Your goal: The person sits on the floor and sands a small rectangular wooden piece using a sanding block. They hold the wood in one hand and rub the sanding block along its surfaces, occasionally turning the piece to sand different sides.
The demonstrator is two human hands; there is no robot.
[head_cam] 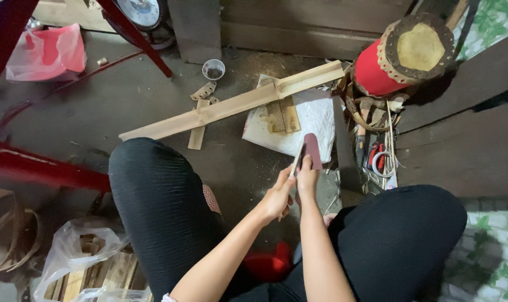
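Just right of the frame's centre, the two hands meet between the raised knees. The left hand has its grip clamped on the lower end of a thin bamboo strip, whose long axis runs from that hand up and slightly right, toward the white sheet on the floor. The right hand sits just beside and slightly above the left, its grip pinched on a folded piece of dark maroon sandpaper that rests against the strip's upper part on its right side. So the sandpaper lies up-frame from both grips, and the right hand is the nearer to it.

Above the hands, a white sheet lies on the floor with two short flat wooden pieces on it. A long split bamboo plank runs diagonally from centre left up to the upper right, crossing the sheet's top edge.

At top centre stands a small white cup with dark bits inside; what they are is too small to tell. In the upper right, a red drum with a studded hide head lies tilted. Below it, pliers with red handles lie among scraps. At lower left, a clear plastic bag holds flat wooden slats. A pink plastic bag sits at upper left.
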